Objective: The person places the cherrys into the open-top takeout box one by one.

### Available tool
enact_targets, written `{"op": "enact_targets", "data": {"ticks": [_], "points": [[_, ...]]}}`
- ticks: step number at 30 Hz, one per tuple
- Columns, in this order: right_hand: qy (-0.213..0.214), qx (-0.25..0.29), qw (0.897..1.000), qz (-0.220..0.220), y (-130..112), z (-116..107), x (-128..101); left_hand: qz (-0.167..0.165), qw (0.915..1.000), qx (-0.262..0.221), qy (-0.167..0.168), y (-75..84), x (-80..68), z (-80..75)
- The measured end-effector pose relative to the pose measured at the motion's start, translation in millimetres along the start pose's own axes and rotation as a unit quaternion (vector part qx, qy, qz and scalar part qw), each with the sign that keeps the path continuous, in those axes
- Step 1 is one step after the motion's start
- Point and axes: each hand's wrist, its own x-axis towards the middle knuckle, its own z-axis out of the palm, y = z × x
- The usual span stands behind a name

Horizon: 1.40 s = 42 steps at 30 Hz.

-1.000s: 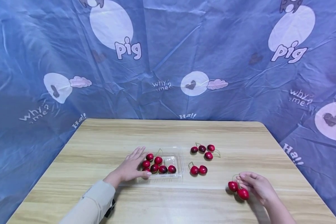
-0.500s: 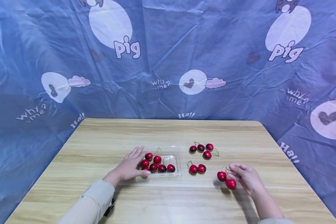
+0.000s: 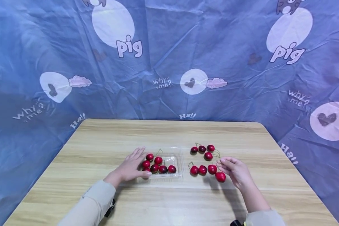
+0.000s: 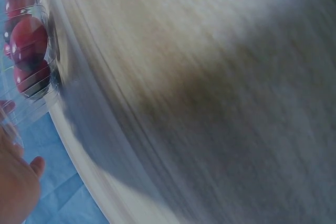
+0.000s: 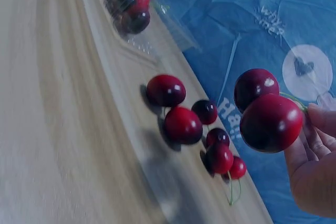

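Head: left hand (image 3: 131,168) lies flat, fingers straight, against clear tray (image 3: 179,163) of cherries; right hand (image 3: 234,169) pinches stems of cherry pair (image 3: 216,173) just above table (image 3: 169,135), beside loose cherries (image 3: 202,150) | Left wrist: blurred, tray edge (image 4: 50,66) only | Right wrist: pair (image 5: 268,114) dangles from fingertips (image 5: 320,121); risk: thin stems slip, pair drops and knocks loose cherries rolling.
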Motion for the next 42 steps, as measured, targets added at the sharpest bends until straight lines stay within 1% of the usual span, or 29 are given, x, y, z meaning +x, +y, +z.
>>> {"op": "enact_targets", "data": {"ticks": [6,11,19,22,29,34,42], "points": [[0.014,0.006,1.000,0.012,-2.5,15.2,9.6,0.003,1.0000,0.004,0.001,-2.2,1.6,-1.8],[0.016,0.019,1.000,0.020,-0.9,26.3,15.8,0.007,1.0000,0.007,-0.001,-2.1,1.1,-1.4],[-0.006,0.014,1.000,0.013,2.5,46.3,25.6,0.009,0.9999,0.013,-0.003,-1.7,1.3,-1.5],[-0.004,0.006,1.000,0.011,2.1,54.3,29.6,0.007,0.9999,0.010,-0.003,-1.1,1.3,-2.2],[-0.014,-0.011,1.000,0.011,3.8,70.3,37.0,0.008,0.9999,0.005,-0.004,-0.5,1.7,-2.6],[-0.017,-0.007,1.000,0.017,6.4,80.5,42.3,0.007,0.9999,0.004,-0.007,-0.1,1.5,-3.7],[-0.036,0.012,0.999,0.017,9.9,96.1,49.5,0.006,0.9999,0.005,-0.006,-1.9,2.5,-3.8]]}}
